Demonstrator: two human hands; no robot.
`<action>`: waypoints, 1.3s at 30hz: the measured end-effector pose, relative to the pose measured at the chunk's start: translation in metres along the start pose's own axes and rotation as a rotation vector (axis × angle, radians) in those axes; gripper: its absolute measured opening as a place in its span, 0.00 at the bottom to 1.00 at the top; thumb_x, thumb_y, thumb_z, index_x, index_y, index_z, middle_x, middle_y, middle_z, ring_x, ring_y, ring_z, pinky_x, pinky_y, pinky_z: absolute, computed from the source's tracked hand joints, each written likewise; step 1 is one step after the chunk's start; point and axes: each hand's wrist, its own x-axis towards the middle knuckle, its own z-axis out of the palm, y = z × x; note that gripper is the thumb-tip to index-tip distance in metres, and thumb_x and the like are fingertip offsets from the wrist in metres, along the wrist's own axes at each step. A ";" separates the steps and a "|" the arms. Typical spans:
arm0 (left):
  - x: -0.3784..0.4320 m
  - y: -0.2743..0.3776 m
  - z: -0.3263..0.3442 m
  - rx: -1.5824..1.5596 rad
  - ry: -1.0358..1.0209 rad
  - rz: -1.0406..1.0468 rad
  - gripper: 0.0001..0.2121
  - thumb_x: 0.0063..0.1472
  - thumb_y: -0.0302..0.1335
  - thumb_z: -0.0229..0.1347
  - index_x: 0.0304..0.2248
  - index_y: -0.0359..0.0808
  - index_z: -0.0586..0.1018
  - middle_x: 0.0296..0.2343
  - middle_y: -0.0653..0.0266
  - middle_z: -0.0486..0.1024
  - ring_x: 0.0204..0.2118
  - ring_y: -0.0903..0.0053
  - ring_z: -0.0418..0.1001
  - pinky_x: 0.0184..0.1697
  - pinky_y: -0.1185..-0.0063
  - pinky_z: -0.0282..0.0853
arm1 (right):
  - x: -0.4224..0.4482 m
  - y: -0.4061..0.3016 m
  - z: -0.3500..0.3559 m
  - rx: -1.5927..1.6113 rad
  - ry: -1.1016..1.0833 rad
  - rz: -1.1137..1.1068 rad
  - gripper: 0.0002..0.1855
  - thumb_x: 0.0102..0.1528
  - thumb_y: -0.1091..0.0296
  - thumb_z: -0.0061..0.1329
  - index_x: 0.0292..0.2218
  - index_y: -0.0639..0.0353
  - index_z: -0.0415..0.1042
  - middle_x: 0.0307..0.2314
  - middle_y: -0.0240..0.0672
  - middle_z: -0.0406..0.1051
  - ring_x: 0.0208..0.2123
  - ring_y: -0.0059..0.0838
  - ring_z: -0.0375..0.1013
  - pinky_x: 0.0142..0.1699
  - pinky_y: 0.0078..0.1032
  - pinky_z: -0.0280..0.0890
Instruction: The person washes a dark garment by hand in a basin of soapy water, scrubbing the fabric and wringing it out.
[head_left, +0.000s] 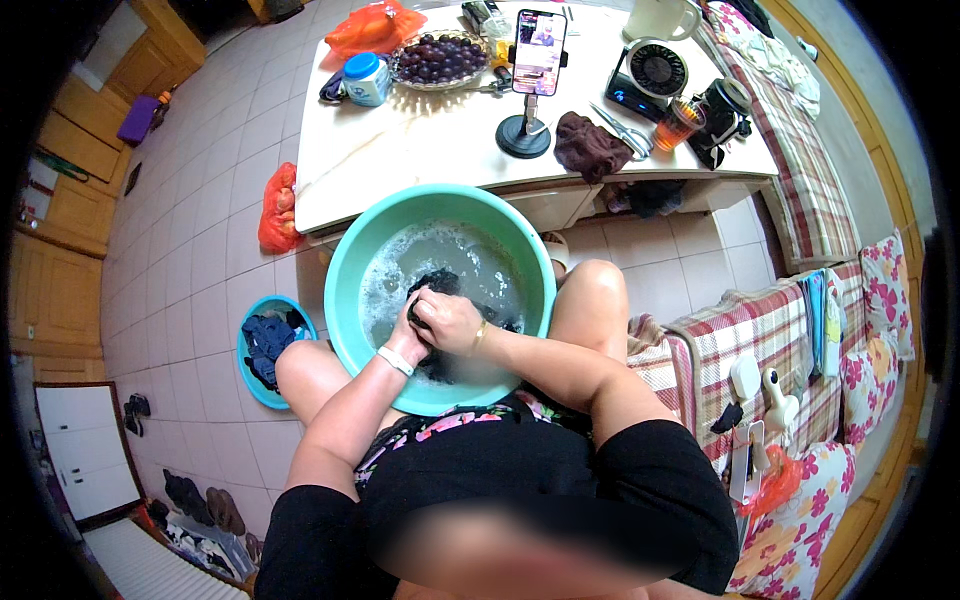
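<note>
A large green plastic basin (341, 277) of cloudy, sudsy water stands between my knees. Over it, my left hand (411, 330) and my right hand (448, 319) are pressed together around a wet black cloth (437, 282). The left wrist wears a white band, the right a yellowish bracelet. Parts of the dark cloth hang into the water below and beside my hands. My fingers hide the middle of it. To the left, a smaller blue basin (244, 352) on the floor holds dark blue and black clothes (268, 345).
Beyond the basin, a white table (420, 142) bears a phone on a stand (524, 135), grapes in a bowl (439, 60), scissors (634, 139), a brown cloth (591, 146) and a small fan (657, 69). A red net bag (280, 210) lies beside the table. A plaid-covered sofa (720, 322) is at right.
</note>
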 end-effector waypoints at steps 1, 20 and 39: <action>0.004 -0.001 -0.005 0.008 -0.010 0.016 0.15 0.62 0.46 0.52 0.32 0.43 0.77 0.31 0.64 0.77 0.37 0.73 0.76 0.44 0.72 0.73 | 0.000 0.001 0.000 -0.006 0.001 -0.010 0.13 0.47 0.66 0.56 0.31 0.59 0.65 0.29 0.40 0.67 0.29 0.40 0.73 0.30 0.34 0.70; -0.009 -0.004 0.017 0.311 0.214 0.048 0.16 0.67 0.41 0.41 0.38 0.41 0.77 0.36 0.64 0.77 0.40 0.73 0.75 0.44 0.72 0.71 | -0.010 0.025 0.015 0.005 -0.221 0.336 0.15 0.52 0.57 0.48 0.35 0.60 0.70 0.31 0.44 0.72 0.32 0.48 0.74 0.37 0.40 0.71; -0.009 -0.003 0.020 0.346 0.234 0.055 0.17 0.68 0.41 0.41 0.38 0.40 0.77 0.36 0.65 0.77 0.40 0.75 0.75 0.44 0.74 0.70 | -0.009 0.028 0.016 0.020 -0.227 0.364 0.14 0.52 0.57 0.50 0.34 0.58 0.72 0.30 0.43 0.73 0.31 0.48 0.74 0.36 0.42 0.70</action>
